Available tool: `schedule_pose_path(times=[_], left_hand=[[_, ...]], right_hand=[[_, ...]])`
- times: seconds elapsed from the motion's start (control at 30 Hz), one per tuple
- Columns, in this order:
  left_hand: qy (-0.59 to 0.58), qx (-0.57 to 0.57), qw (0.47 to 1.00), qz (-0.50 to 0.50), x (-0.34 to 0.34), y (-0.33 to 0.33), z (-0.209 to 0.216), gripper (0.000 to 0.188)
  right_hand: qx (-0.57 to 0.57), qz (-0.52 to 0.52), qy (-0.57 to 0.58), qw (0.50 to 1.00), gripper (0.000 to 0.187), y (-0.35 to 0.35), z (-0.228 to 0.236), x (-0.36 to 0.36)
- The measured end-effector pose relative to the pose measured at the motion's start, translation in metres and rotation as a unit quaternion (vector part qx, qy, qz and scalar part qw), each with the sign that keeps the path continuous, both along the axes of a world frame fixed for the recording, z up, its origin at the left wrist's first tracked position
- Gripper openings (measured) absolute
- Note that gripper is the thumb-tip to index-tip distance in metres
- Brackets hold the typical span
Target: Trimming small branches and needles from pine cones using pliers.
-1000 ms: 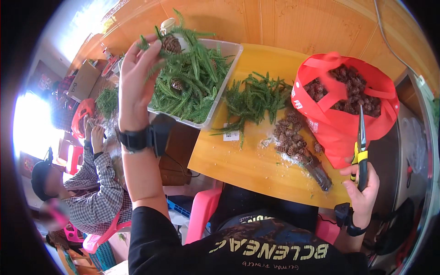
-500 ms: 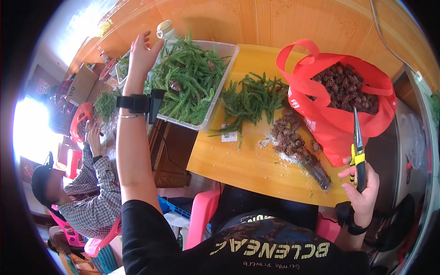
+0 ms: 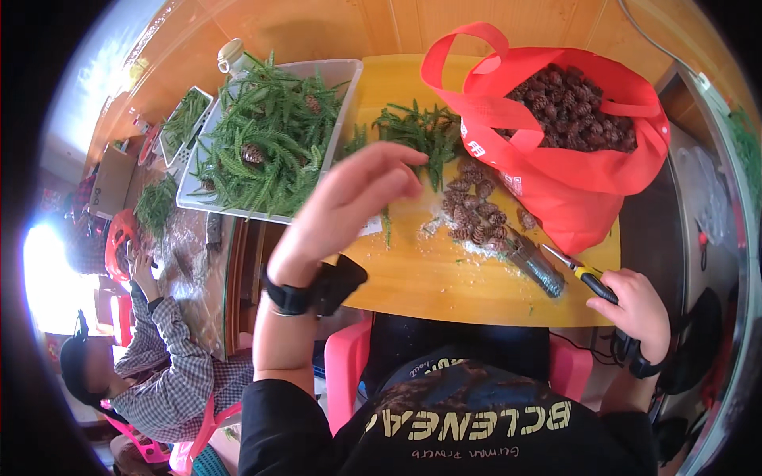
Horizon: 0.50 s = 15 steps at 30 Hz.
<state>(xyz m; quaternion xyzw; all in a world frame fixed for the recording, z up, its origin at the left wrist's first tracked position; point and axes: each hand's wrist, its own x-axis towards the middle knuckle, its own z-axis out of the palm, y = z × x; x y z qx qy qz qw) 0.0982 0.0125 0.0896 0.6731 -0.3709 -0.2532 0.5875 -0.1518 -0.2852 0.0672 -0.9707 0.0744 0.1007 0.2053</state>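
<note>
My left hand (image 3: 357,194) hovers over the near-left part of the yellow table, fingers stretched to the right, with nothing visible in it. Its fingertips come close to a bunch of green artificial fir sprigs (image 3: 425,131), partly hiding them. In my right hand (image 3: 639,305) are long-nose pliers (image 3: 583,274) with yellow and black handles, the tips pointing up and left. Between the hands lies a cluster of brown pine cones (image 3: 475,213), and a dark, shiny, wrapped stem (image 3: 540,270) reaches from it toward the pliers. White flakes lie around the cluster.
A red cloth bag (image 3: 571,202) full of pine cones stands at the back right. At the left, a clear plastic tub (image 3: 345,95) holds fir sprigs and some cones; a lidded jar (image 3: 230,57) is behind it. A co-worker in a checked shirt (image 3: 178,373) sits at another table farther left.
My left hand has come from above the tub rightward and nearer, over the table. The pliers, upright before, now lean left in my right hand. The view has shifted slightly.
</note>
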Motion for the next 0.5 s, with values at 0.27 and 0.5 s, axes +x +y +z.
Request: schedule_pose_path(times=[0.27, 0.5], left_hand=[[-0.014, 0.074, 0.997, -0.034, -0.021, -0.038, -0.074, 0.03], [-0.033, 0.052, 0.998, 0.028, -0.015, -0.054, -0.097, 0.031]], right_hand=[[-0.004, -0.062, -0.005, 0.998, 0.028, -0.012, -0.045, -0.011], [-0.01, -0.027, 0.027, 0.999, 0.028, -0.019, -0.068, -0.013]])
